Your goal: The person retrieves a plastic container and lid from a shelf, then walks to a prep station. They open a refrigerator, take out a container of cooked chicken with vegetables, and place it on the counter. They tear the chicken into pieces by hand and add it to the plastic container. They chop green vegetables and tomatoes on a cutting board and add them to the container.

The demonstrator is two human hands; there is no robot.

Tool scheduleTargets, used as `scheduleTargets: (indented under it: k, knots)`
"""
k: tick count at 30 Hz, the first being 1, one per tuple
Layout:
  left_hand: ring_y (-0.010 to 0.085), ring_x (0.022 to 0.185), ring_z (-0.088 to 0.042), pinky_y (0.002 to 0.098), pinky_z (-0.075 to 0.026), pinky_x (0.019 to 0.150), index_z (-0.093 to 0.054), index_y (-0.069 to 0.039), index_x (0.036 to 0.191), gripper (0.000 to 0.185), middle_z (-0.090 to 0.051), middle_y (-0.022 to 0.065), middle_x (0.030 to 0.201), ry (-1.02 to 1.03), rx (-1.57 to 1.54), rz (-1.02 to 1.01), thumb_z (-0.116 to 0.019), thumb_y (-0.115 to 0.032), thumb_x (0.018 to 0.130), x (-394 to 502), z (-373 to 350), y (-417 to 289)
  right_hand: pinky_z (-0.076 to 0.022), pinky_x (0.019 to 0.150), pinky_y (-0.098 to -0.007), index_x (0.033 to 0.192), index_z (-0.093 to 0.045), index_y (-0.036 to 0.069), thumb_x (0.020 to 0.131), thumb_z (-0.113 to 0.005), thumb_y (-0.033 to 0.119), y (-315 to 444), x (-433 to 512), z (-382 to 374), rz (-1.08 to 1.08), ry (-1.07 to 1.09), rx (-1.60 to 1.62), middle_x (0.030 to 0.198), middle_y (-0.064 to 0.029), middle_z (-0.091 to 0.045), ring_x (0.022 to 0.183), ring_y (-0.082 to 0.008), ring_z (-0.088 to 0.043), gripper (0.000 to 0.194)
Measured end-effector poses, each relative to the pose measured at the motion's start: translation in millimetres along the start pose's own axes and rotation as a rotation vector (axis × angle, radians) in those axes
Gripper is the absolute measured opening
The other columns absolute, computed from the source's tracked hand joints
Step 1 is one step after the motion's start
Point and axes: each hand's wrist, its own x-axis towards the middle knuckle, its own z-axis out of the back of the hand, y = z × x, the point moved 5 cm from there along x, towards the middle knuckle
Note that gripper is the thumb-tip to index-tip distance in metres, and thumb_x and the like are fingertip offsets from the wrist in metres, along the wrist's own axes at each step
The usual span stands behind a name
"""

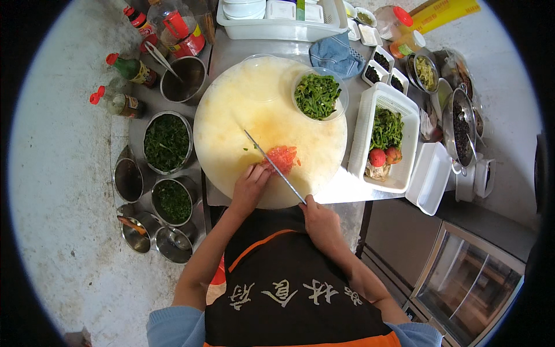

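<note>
My right hand (323, 221) grips the handle of a kitchen knife (277, 169), whose blade is seen nearly edge-on and slants up to the left across the round cutting board (225, 121). Under and beside the blade lies a heap of red chopped tomato (282, 158). Curled fingertips of my left hand (251, 184) press on the heap's near left side, close to the blade; what lies under them is partly hidden. Two small green bits sit left of the knife. A clear plastic bowl of cut green vegetables (318, 96) stands at the board's far right.
On the left are metal pots of chopped greens (168, 142), more pots and sauce bottles (138, 71). A white basket (360, 143) at right holds greens and two tomatoes (377, 157). Behind the board lie a blue cloth (334, 54) and a white plastic bin (282, 30) with dishes.
</note>
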Motion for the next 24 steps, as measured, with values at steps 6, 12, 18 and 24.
scheduleTargets:
  k: [6,12,18,24]
  knots:
    - [0.0258,0.097,-0.054,0.0341,-0.048,0.080,-0.058,-0.005,0.100,0.023,-0.056,0.0074,0.104,-0.056,-0.019,0.018,-0.059,-0.006,0.077,-4.2,-0.6,-0.8,-0.0452,0.048,-0.0439,0.092,-0.046,0.005,0.092,-0.050,0.022,3.5,-0.1,-0.9,-0.011,0.018,-0.032,0.066,-0.0144,-0.059,0.057,-0.0343,-0.059,0.018]
    - [0.0246,0.096,-0.054,0.0337,-0.048,0.080,-0.058,-0.005,0.099,0.021,-0.056,0.0070,0.102,-0.032,-0.006,-0.009,-0.058,-0.006,0.078,-6.3,2.6,1.2,-0.0452,0.049,-0.0437,0.091,-0.045,0.004,0.093,-0.050,0.021,2.4,2.0,-0.7,0.022,0.063,-0.059,0.066,-0.0150,-0.059,0.059,-0.0349,-0.060,0.018]
    - [0.0237,0.093,-0.054,0.0331,-0.048,0.079,-0.057,-0.005,0.095,0.020,-0.057,0.0059,0.102,-0.040,0.040,-0.025,-0.061,-0.007,0.075,-7.6,10.3,1.7,-0.0456,0.049,-0.0466,0.091,-0.045,0.004,0.091,-0.048,0.020,1.2,2.2,-2.5,0.085,0.040,-0.012,0.069,-0.0179,-0.058,0.059,-0.0369,-0.059,0.016]
    - [0.0239,0.096,-0.054,0.0329,-0.050,0.077,-0.057,-0.004,0.095,0.021,-0.056,0.0061,0.105,-0.029,0.033,-0.040,-0.057,-0.005,0.074,-11.1,13.7,3.7,-0.0463,0.051,-0.0470,0.092,-0.045,0.005,0.091,-0.048,0.021,2.6,3.6,-5.8,0.090,0.054,-0.014,0.072,-0.0182,-0.057,0.062,-0.0375,-0.059,0.016]
